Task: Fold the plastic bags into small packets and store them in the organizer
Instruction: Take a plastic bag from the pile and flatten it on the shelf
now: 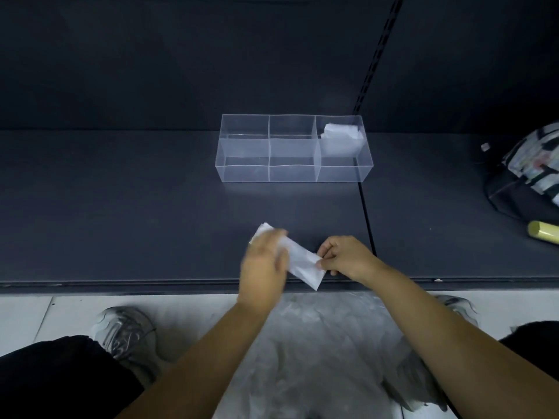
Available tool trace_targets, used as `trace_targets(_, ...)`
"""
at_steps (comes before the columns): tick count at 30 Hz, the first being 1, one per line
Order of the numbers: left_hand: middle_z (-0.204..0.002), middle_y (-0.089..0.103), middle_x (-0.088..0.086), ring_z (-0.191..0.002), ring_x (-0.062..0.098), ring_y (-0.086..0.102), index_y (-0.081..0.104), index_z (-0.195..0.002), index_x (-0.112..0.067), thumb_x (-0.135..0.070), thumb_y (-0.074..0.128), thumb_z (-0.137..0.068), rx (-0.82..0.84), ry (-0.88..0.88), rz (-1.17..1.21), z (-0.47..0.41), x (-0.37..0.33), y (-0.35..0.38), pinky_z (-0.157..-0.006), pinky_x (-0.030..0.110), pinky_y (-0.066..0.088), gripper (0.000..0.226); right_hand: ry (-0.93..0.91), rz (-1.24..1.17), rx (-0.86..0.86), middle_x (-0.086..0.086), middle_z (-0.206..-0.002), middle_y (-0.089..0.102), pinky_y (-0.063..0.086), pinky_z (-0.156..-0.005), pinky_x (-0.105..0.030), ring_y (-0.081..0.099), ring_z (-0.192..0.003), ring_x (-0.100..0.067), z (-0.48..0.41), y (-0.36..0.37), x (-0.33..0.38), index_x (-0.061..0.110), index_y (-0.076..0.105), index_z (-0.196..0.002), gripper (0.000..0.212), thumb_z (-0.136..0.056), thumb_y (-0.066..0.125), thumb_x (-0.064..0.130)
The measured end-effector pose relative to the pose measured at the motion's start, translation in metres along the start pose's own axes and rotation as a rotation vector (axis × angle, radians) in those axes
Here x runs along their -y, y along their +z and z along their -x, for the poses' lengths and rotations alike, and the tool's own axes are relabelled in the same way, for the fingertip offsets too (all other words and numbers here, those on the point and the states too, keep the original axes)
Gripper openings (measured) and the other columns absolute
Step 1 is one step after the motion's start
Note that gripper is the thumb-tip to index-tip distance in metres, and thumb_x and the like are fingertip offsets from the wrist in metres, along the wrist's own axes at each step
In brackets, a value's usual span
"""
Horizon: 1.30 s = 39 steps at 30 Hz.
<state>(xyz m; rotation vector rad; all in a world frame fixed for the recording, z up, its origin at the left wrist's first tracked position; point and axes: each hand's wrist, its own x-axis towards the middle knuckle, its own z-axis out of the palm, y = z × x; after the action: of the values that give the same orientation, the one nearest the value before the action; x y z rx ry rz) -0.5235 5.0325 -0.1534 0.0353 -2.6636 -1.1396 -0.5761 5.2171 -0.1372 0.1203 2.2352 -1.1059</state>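
Behind folded bag (303, 265), organizer (292, 174), rightward backpack (527, 179), yellow roll (544, 233)

A white strip-folded bag (303, 265) slants before the clear organizer (242, 174); 1 packet (341, 138) sits in its right compartment.

Left hand (266, 261) and right hand (344, 258): bare. Forearms (211, 352): bare, with no sleeve in view. Legs: black trousers (54, 376), visible at both knees. Footwear: grey-silver trainers with glossy, wavy-panelled uppers. Left shoe (127, 331) is mostly exposed; right shoe (456, 303) is partly hidden behind the right forearm.
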Motion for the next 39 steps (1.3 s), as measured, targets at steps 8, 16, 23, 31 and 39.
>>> trace_targets(8,-0.149,0.039,0.001,-0.14,0.014,0.032,0.04,-0.143,-0.012,-0.035,0.068,-0.086,0.375,0.136,-0.081,0.036,0.003,0.023,-0.113,0.013,0.011,0.068,0.125,-0.164,0.087,0.001,-0.069,0.065,0.041,-0.049,-0.017,0.057,-0.054,-0.005,0.011,-0.008,0.008,0.013,0.063,-0.092,0.012,-0.083,0.071,0.012)
trace_targets(16,-0.056,0.043,-0.005,-0.057,0.017,0.042,0.065,-0.083,-0.017,-0.037,0.044,-0.099,0.371,-0.155,0.078,0.007,-0.007,0.004,-0.057,0.03,0.035,0.033,-0.065,-0.146,-0.094,0.01,-0.1,0.067,0.045,-0.067,-0.019,0.059,-0.071,-0.005,0.014,-0.015,0.019,0.024,0.058,-0.11,0.036,-0.08,0.075,0.013)
trace_targets(23,-0.12,0.064,0.007,-0.108,0.022,0.062,0.06,-0.127,-0.009,-0.03,0.048,-0.099,0.349,-0.678,0.578,-0.024,0.005,0.001,-0.097,0.04,0.05,0.037,-0.094,-0.274,-0.082,-0.004,-0.094,0.071,0.047,-0.059,-0.015,0.058,-0.057,-0.006,0.0,0.027,0.014,0.015,0.063,-0.102,0.024,-0.082,0.071,0.004)
trace_targets(31,-0.103,0.067,0.02,-0.085,0.027,0.068,0.063,-0.109,0.0,-0.009,0.049,-0.098,0.172,-0.859,0.685,-0.035,0.012,0.007,-0.058,0.023,0.058,0.021,-0.012,-0.127,-0.302,0.0,-0.077,0.068,0.055,-0.071,-0.03,0.064,-0.074,-0.016,-0.021,0.045,0.022,0.019,0.064,-0.077,0.016,-0.077,0.076,0.01)
trace_targets(39,-0.103,0.06,0.005,-0.092,0.026,0.059,0.064,-0.108,-0.01,-0.009,0.066,-0.085,-0.097,-0.077,-0.104,-0.017,0.021,0.005,-0.085,0.035,0.042,0.023,0.021,-0.018,-0.307,0.002,-0.079,0.066,0.053,-0.078,-0.029,0.064,-0.081,-0.016,-0.023,0.043,0.031,0.019,0.064,-0.075,0.015,-0.076,0.078,0.012)
